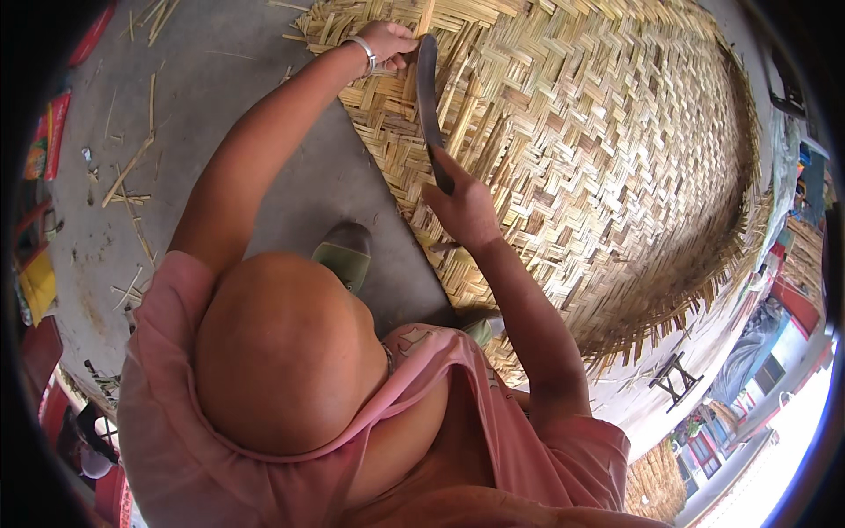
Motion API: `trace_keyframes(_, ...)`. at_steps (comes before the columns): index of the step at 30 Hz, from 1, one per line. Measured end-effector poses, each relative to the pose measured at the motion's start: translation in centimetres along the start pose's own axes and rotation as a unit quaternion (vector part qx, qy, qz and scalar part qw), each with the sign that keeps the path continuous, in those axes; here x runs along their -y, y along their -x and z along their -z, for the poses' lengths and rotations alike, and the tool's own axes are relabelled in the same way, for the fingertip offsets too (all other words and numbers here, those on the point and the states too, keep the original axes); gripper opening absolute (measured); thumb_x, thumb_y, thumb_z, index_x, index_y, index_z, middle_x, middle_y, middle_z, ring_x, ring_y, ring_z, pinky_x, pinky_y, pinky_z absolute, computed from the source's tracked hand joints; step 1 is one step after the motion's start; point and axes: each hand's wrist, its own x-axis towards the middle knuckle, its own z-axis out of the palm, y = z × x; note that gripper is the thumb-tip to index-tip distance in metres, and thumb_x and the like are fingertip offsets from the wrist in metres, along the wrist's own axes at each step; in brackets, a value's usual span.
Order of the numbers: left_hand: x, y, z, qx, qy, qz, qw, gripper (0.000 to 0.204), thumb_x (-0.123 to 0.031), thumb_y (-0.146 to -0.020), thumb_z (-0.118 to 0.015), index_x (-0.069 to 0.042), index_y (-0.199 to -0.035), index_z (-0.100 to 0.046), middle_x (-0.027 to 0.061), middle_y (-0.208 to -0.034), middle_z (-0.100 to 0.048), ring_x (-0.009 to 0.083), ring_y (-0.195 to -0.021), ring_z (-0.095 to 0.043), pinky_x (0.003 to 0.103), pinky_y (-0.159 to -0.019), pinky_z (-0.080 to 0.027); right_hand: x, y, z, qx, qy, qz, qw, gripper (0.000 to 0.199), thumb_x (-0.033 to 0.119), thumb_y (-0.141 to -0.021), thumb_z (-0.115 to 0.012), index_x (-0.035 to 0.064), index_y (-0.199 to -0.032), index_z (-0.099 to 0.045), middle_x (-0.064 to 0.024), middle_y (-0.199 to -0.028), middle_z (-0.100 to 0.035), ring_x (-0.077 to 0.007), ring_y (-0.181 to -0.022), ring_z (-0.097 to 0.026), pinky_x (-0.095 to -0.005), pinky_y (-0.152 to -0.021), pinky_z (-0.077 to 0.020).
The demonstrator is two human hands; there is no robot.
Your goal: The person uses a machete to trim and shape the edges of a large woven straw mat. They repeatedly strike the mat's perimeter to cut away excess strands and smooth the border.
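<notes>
My right hand (465, 211) is wrapped round the handle of a long knife (428, 92) with a dark, slightly curved blade. The blade points away from me, its tip close to my left hand (387, 44). That hand, with a silver bracelet (364, 55) at its wrist, pinches a pale split strip (426, 16) at the mat's far left part. Beneath both hands spreads a large woven mat (607, 150) of flat tan strips in a zigzag pattern. A few loose strips (471, 101) stick up from the weave beside the blade.
Loose strips (130, 169) litter the grey floor (290, 158) to the left. My shoe (345, 251) rests at the mat's near left edge. Ragged strip ends (651, 330) fringe the mat's right side. A dark metal stand (676, 380) and a straw heap (656, 482) lie farther right.
</notes>
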Motion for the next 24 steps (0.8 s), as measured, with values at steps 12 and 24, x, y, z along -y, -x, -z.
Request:
trace_keyframes(12, -1.4, 0.8, -2.4, -0.118, 0.136, 0.036, 0.983, 0.034, -0.034, -0.081, -0.078, -0.006, -0.090, -0.062, -0.0032, -0.058, -0.047, 0.0080, -0.045, -0.046, 0.024, -0.039, -0.036, 2.9, -4.5, 1.5, 0.021, 0.080, -0.056, 0.995, 0.059, 0.032, -0.081, -0.062, 0.0199, -0.138, -0.051, -0.0179, -0.106, -0.069, -0.0352, -0.101, -0.065, -0.0432, -0.089, -0.0505)
trace_keyframes(24, -4.3, 3.4, -2.3, -0.096, 0.071, 0.092, 0.989, 0.028, -0.030, -0.078, -0.077, -0.011, -0.072, -0.057, -0.0046, -0.056, -0.041, 0.0075, -0.044, -0.037, 0.026, -0.039, -0.033, 3.8, -8.8, 0.4, -0.043, 0.153, -0.052, 0.986, 0.054, 0.031, -0.083, -0.058, 0.0234, -0.136, -0.049, -0.0161, -0.101, -0.070, -0.0346, -0.097, -0.067, -0.0464, -0.084, -0.0531)
